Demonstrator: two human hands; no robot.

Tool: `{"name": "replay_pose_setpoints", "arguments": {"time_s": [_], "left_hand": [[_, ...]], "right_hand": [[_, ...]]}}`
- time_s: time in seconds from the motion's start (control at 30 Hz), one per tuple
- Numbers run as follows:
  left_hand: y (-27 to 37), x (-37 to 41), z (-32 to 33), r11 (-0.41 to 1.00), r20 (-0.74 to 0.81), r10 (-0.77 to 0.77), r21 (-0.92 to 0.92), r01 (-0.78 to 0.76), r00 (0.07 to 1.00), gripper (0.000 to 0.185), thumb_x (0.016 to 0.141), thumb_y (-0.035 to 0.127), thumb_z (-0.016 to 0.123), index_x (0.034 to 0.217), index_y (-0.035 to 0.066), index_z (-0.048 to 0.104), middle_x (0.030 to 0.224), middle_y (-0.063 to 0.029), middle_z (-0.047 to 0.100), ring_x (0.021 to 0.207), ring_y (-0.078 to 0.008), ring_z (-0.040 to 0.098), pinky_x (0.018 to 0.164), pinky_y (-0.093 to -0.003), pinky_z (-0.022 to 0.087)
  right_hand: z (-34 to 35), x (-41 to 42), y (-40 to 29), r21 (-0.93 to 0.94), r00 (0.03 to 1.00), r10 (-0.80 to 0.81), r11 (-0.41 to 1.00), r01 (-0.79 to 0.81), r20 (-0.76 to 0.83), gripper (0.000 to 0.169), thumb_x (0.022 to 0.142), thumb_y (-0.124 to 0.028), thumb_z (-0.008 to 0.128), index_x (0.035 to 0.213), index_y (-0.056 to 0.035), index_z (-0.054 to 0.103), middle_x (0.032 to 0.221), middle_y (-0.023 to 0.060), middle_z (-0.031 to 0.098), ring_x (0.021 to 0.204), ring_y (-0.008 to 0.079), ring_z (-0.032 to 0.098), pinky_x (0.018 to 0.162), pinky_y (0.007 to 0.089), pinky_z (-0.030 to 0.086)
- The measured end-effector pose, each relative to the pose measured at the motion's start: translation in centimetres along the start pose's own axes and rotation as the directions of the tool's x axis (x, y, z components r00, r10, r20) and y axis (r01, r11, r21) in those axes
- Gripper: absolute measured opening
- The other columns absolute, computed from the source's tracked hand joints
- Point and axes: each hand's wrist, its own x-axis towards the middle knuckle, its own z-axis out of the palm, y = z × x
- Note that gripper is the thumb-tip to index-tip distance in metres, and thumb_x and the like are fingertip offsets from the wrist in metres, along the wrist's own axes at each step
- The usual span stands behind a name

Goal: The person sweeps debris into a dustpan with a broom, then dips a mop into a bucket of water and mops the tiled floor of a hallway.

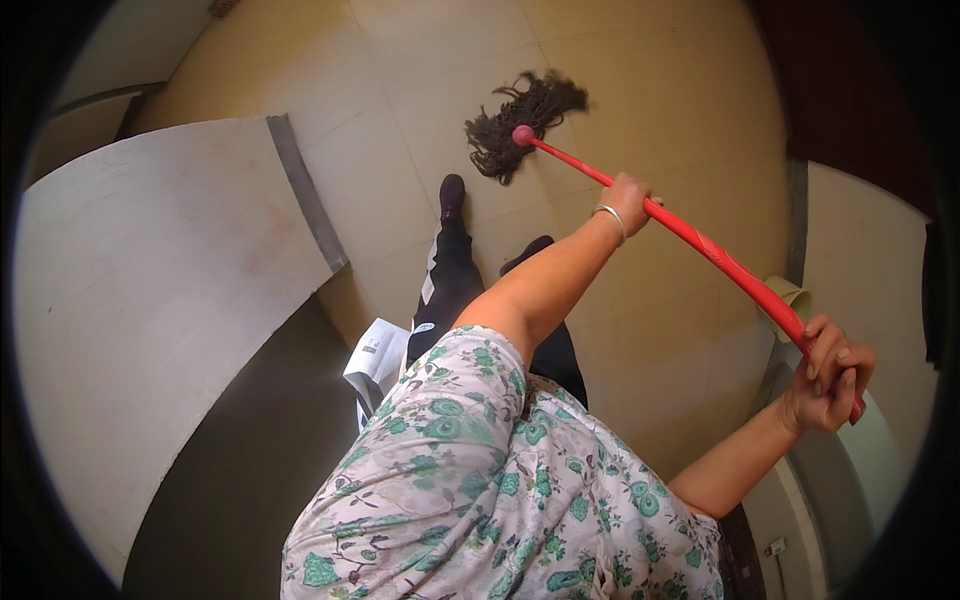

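Observation:
A string mop has a long red handle (720, 255) that slants from upper left to lower right across the view. Its dark, stringy head (517, 124) lies spread on the tiled floor beyond my feet, joined to the handle by a pink round socket (523, 136). My left hand (628, 204), with a bangle at the wrist, grips the handle partway along. Near the handle's top end, my right hand (829, 375) is closed around it, at the right of the view.
A pale wall or partition (172, 225) with a grey edge stands at the left. By the right wall (862, 247) sits a light green bucket or basin (787, 296), partly behind the handle. My dark shoes (452, 196) are on the floor. A white printed packet (379, 349) shows beside my leg.

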Motion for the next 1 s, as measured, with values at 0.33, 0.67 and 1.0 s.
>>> {"name": "replay_pose_setpoints", "arguments": {"time_s": [0.33, 0.67, 1.0], "left_hand": [[-18.6, -11.1, -5.8, 0.947, -0.180, -0.139, 0.263, 0.184, 0.974, 0.024, 0.078, 0.026, 0.068, 0.065, 0.006, 0.064, 0.072, -0.0162, 0.060, 0.074, -0.0364, 0.056, 0.071, -0.0457, 0.044], [-24.9, -15.7, -6.0, 0.882, -0.399, -0.315, 0.213, 0.421, 0.861, 0.024, 0.075, 0.025, 0.068, 0.064, 0.007, 0.057, 0.075, -0.0158, 0.058, 0.080, -0.0353, 0.051, 0.073, -0.0449, 0.039], [-5.6, 1.8, -3.5, 0.996, -0.381, 0.085, 0.061, -0.067, 0.920, 0.025, 0.080, 0.021, 0.065, 0.067, 0.000, 0.060, 0.075, -0.0199, 0.058, 0.078, -0.0390, 0.054, 0.073, -0.0447, 0.043]], "right_hand": [[9.0, -3.8, 9.6, 0.347, 0.968, 0.235, 0.904, -0.252, 0.090, 0.011, 0.080, -0.003, 0.044, 0.081, -0.0006, 0.055, 0.060, 0.0017, 0.048, 0.054, 0.0099, 0.039, 0.061, 0.0306, 0.042], [10.2, -4.9, 10.0, 0.220, 0.876, 0.361, 0.871, -0.439, 0.319, 0.018, 0.075, 0.003, 0.047, 0.084, 0.0005, 0.062, 0.084, 0.0085, 0.062, 0.064, 0.0101, 0.052, 0.059, 0.0231, 0.043], [7.8, 0.1, 1.2, -0.052, 0.969, -0.090, 0.993, 0.105, 0.229, 0.008, 0.077, -0.007, 0.056, 0.078, 0.0009, 0.056, 0.059, 0.0034, 0.049, 0.050, 0.0148, 0.043, 0.065, 0.0375, 0.043]]}}
